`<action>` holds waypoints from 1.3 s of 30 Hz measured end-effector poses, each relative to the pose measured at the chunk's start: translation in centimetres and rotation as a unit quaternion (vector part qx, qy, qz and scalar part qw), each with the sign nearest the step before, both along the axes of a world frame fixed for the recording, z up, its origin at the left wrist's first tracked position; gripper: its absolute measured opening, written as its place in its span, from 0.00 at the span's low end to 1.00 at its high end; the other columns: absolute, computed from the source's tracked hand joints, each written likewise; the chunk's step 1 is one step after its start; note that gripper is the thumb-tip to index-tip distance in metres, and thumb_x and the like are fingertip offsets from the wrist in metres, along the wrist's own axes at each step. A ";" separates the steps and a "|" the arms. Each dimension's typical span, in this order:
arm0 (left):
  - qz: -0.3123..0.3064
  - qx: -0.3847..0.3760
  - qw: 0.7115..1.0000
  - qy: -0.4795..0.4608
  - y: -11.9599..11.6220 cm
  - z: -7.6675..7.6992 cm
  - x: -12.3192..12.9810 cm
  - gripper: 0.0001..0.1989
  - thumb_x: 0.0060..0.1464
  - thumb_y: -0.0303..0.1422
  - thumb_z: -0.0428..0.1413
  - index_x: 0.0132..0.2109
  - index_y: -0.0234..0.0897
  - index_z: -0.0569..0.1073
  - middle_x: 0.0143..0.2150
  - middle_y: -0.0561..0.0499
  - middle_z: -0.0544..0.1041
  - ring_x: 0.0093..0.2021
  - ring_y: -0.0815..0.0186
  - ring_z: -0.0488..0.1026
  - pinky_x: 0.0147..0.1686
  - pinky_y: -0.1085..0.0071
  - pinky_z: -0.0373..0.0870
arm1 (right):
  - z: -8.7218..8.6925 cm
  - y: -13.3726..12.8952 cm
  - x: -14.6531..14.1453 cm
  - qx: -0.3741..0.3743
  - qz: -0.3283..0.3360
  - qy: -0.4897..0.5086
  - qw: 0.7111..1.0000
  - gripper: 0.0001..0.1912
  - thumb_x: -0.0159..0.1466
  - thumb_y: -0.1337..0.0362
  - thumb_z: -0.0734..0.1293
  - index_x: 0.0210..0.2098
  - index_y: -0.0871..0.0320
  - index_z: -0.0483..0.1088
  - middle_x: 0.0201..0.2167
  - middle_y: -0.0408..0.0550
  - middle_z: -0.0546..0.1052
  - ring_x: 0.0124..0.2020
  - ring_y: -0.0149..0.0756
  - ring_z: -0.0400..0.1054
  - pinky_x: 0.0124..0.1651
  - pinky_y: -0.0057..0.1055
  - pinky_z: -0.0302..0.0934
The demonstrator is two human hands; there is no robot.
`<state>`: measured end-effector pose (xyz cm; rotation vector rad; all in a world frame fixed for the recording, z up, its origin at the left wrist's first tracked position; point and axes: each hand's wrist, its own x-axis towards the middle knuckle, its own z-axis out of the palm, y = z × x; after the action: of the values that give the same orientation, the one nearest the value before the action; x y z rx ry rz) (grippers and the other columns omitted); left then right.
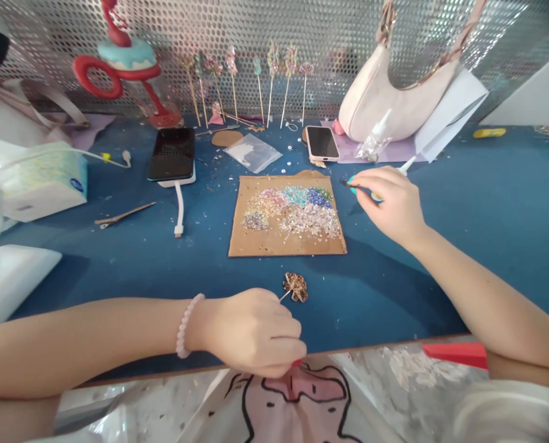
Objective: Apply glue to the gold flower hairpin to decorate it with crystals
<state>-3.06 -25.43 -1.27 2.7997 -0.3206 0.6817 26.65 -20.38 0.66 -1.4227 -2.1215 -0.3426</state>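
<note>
My left hand (251, 332) is closed at the table's front edge around a thin stick (285, 296). At the stick's far end sits a brown, glittery flower-shaped ornament (296, 287). Beyond it lies a piece of cardboard (256, 246) strewn with small rhinestones (308, 220) in pink, turquoise, blue, silver and clear heaps. My right hand (391, 203) hovers right of the cardboard, fingers pinched on a small dark thing (347, 183) I cannot make out. A white pointed nozzle (407, 164) shows behind that hand; whether the hand holds it is unclear.
Several stick ornaments (273, 58) stand along the perforated metal back panel. Two phones (173, 154), a plastic bag (253, 152), a pink handbag (394, 104) and a red-and-blue cup (126, 58) line the back. Tweezers (125, 214) and a tissue pack (34, 184) lie left.
</note>
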 end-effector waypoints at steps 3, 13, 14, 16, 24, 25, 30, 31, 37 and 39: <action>0.029 -0.028 0.998 -0.038 0.3 0.2 0.0 0.09 0.55 0.24 0.48 0.35 0.32 0.73 0.21 0.53 0.71 0.19 0.68 0.61 0.17 0.68 0.53 | 0.4 -1.2 -1.3 0.040 0.038 0.016 0.998 0.11 0.64 0.69 0.61 0.43 0.52 0.71 0.44 0.48 0.78 0.48 0.43 0.71 0.54 0.46 0.64; 0.078 -0.215 0.970 -0.079 1.0 0.8 -0.1 0.09 0.57 0.21 0.47 0.39 0.32 0.71 0.26 0.49 0.75 0.24 0.68 0.69 0.25 0.73 0.65 | 0.5 -4.1 -4.2 0.125 0.248 0.022 0.961 0.14 0.58 0.75 0.64 0.44 0.59 0.66 0.34 0.52 0.77 0.38 0.38 0.72 0.41 0.37 0.68; 0.090 -0.235 0.965 -0.079 1.0 0.9 -0.1 0.09 0.58 0.20 0.47 0.39 0.32 0.72 0.26 0.49 0.75 0.25 0.69 0.70 0.26 0.74 0.66 | 0.5 -4.4 -4.5 0.122 0.258 0.021 0.958 0.14 0.58 0.75 0.64 0.43 0.60 0.66 0.34 0.51 0.77 0.37 0.38 0.72 0.40 0.37 0.68; 0.115 -0.266 0.954 -0.080 1.0 1.0 0.0 0.10 0.59 0.20 0.47 0.39 0.32 0.72 0.27 0.49 0.76 0.27 0.69 0.71 0.29 0.76 0.68 | 0.5 -4.9 -5.1 0.111 0.272 0.012 0.956 0.12 0.59 0.74 0.64 0.43 0.59 0.66 0.32 0.49 0.77 0.36 0.36 0.72 0.39 0.36 0.67; 0.168 -0.306 0.931 -0.102 1.0 0.9 0.1 0.05 0.58 0.22 0.52 0.39 0.31 0.72 0.32 0.48 0.77 0.27 0.72 0.71 0.29 0.79 0.70 | 0.8 -7.0 -6.7 0.074 0.329 -0.025 0.941 0.09 0.61 0.71 0.64 0.42 0.63 0.67 0.30 0.48 0.78 0.35 0.35 0.71 0.37 0.35 0.66; 0.165 -0.308 0.931 -0.103 1.0 0.8 0.1 0.05 0.58 0.22 0.52 0.40 0.31 0.72 0.32 0.48 0.77 0.27 0.72 0.71 0.29 0.79 0.71 | 0.7 -7.2 -6.9 0.068 0.336 -0.028 0.939 0.09 0.61 0.71 0.64 0.42 0.63 0.67 0.30 0.48 0.78 0.35 0.35 0.71 0.37 0.35 0.66; 0.143 -0.296 0.937 -0.114 1.1 0.7 0.1 0.04 0.59 0.23 0.53 0.41 0.31 0.72 0.33 0.47 0.77 0.31 0.70 0.73 0.33 0.77 0.72 | 0.6 -7.8 -7.4 0.042 0.356 -0.033 0.933 0.07 0.64 0.71 0.61 0.41 0.61 0.67 0.28 0.47 0.77 0.33 0.34 0.70 0.35 0.34 0.65; 0.138 -0.294 0.939 -0.115 1.1 0.7 0.0 0.04 0.59 0.23 0.53 0.40 0.31 0.72 0.33 0.47 0.77 0.32 0.69 0.74 0.34 0.76 0.73 | 0.6 -7.8 -7.5 0.036 0.359 -0.029 0.932 0.07 0.64 0.71 0.61 0.41 0.61 0.67 0.28 0.47 0.77 0.33 0.34 0.70 0.35 0.33 0.65; 0.096 -0.312 0.939 -0.106 1.1 0.6 -0.2 0.07 0.59 0.20 0.52 0.41 0.31 0.72 0.33 0.45 0.79 0.35 0.68 0.76 0.37 0.74 0.75 | 0.8 -7.9 -7.6 -0.015 0.359 0.021 0.933 0.08 0.63 0.72 0.60 0.41 0.61 0.67 0.28 0.48 0.77 0.33 0.35 0.70 0.36 0.33 0.67; 0.097 -0.317 0.938 -0.100 1.0 0.7 -0.2 0.07 0.59 0.20 0.51 0.42 0.31 0.72 0.34 0.45 0.80 0.35 0.68 0.77 0.37 0.74 0.75 | 0.8 -8.0 -7.6 -0.027 0.354 0.035 0.934 0.08 0.63 0.72 0.60 0.41 0.59 0.67 0.27 0.47 0.76 0.33 0.35 0.70 0.35 0.33 0.67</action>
<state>-3.26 -24.39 -0.53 2.1626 0.1334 0.9221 19.08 -28.35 1.46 -0.5979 -2.4198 0.0507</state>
